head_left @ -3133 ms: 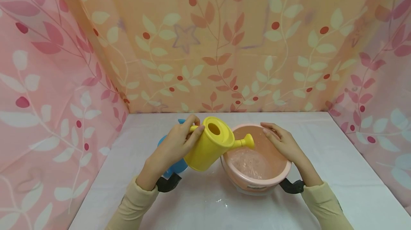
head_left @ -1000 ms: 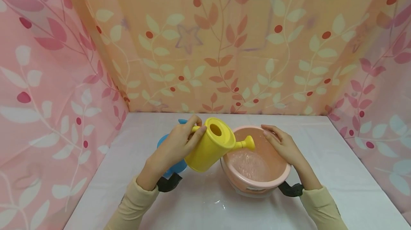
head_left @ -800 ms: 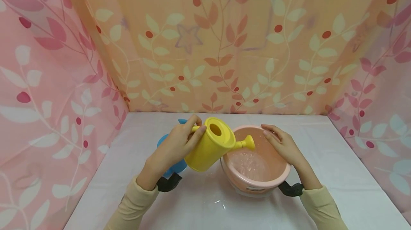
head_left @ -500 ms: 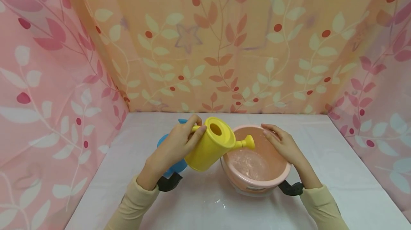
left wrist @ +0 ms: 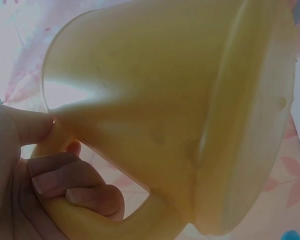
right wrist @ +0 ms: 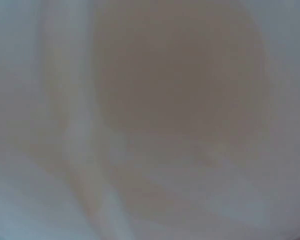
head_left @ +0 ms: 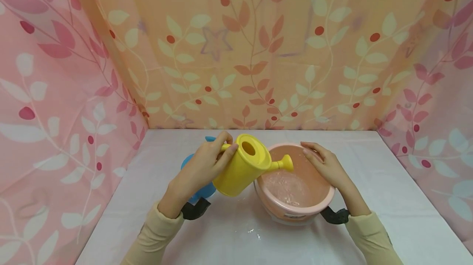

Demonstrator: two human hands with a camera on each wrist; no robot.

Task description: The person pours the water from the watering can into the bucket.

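My left hand (head_left: 207,160) holds a yellow watering can (head_left: 240,170) by its handle, fingers curled round it, as the left wrist view shows close up. The can is tilted to the right, off the table, and its spout rose hangs over the basin's opening. A pink basin (head_left: 295,209) stands right of it with rippling water (head_left: 288,189) inside. No clear stream from the rose can be made out. My right hand (head_left: 325,164) grips the basin's far right rim, with fingers across the edge. The right wrist view is a pale blur.
A blue plastic thing (head_left: 203,193) stands behind my left hand and is mostly hidden. Small water drops (head_left: 253,232) lie on the white tabletop (head_left: 221,240) in front. Floral cloth (head_left: 251,51) encloses the back and sides.
Ripples on the water in the basin change from frame to frame. Both hands, the watering can and the basin keep nearly the same places; the head view shifts slightly.
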